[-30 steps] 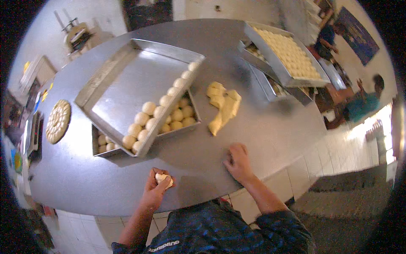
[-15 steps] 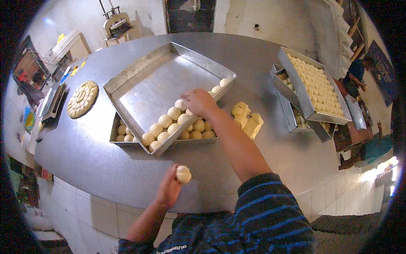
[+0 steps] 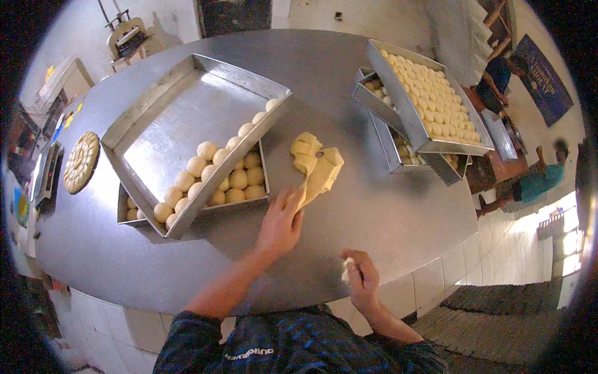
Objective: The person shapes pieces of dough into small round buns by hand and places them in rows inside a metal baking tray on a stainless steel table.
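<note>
My left hand (image 3: pixel 280 225) is closed on the near end of a torn slab of pale yellow dough (image 3: pixel 324 176), which lies on the metal table and is drawn out toward me. Over the table's front edge, my right hand (image 3: pixel 363 274) curls around a small lump of dough (image 3: pixel 346 272). To the left stands a large metal tray (image 3: pixel 128 119), tilted across another one, with rows of round dough balls (image 3: pixel 185 181) along its near right side. The lower tray (image 3: pixel 265 167) also has dough balls in it.
At the right, stacked trays (image 3: pixel 430 146) sit crosswise, the top one full of small dough pieces. A round, patterned dough disc (image 3: pixel 81 163) lies at the left beside a scale (image 3: pixel 48 174). Two people are beyond the table's right side.
The view has swung right. My right hand has left the dough balls in the tray and come near the front edge. My left hand has moved forward onto the dough slab.
</note>
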A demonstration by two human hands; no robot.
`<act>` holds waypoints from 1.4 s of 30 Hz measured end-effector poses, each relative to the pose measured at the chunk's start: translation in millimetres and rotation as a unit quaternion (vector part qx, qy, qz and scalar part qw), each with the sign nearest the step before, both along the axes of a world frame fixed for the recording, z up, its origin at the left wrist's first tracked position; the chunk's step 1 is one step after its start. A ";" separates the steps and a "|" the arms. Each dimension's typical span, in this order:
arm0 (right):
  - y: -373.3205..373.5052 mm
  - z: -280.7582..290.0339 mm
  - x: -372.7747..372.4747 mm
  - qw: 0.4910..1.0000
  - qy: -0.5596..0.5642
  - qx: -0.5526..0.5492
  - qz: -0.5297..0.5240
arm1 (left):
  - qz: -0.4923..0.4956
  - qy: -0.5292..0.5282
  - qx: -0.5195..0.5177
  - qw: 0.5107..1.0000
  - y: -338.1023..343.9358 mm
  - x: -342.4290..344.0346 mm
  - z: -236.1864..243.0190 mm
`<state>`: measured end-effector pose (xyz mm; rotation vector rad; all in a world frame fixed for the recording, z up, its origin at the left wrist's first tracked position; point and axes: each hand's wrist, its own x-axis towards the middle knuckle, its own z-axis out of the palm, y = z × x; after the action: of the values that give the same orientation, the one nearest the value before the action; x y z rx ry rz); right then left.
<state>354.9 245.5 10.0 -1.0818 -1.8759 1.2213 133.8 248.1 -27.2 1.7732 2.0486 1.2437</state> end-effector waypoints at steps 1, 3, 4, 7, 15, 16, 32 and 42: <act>-4.9 7.7 -0.4 0.999 -0.010 0.012 0.047 | 0.011 0.037 0.016 0.999 15.5 -1.7 -14.3; -6.5 17.8 -7.9 0.996 -0.022 0.031 0.078 | 0.004 0.060 -0.008 0.998 26.4 -2.7 -27.4; -3.3 21.7 -20.4 0.997 -0.021 0.036 0.069 | -0.009 0.048 -0.052 0.997 24.5 -7.7 -30.9; -9.3 -7.1 -25.3 0.975 -0.086 0.120 0.165 | -0.042 -0.013 -0.154 0.987 -15.6 -21.7 -17.8; 18.9 -51.9 -129.1 0.893 -0.274 0.349 0.079 | 0.116 -0.151 -0.197 0.962 -217.7 -81.4 -3.8; 11.3 -55.6 -137.2 0.903 -0.260 0.337 0.055 | 0.132 -0.200 -0.195 0.951 -224.3 -82.0 9.7; 45.0 -77.0 -75.7 0.931 -0.200 0.305 0.021 | -0.006 -0.475 -0.142 0.869 -191.9 -74.6 28.6; 64.9 -29.5 -58.0 0.953 -0.232 0.168 0.098 | 0.174 -0.519 -0.020 0.836 -220.2 -90.4 -3.5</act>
<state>296.9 310.4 -19.5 -1.0728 -2.4912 0.7396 43.4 27.9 -30.7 0.4092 1.6558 1.6892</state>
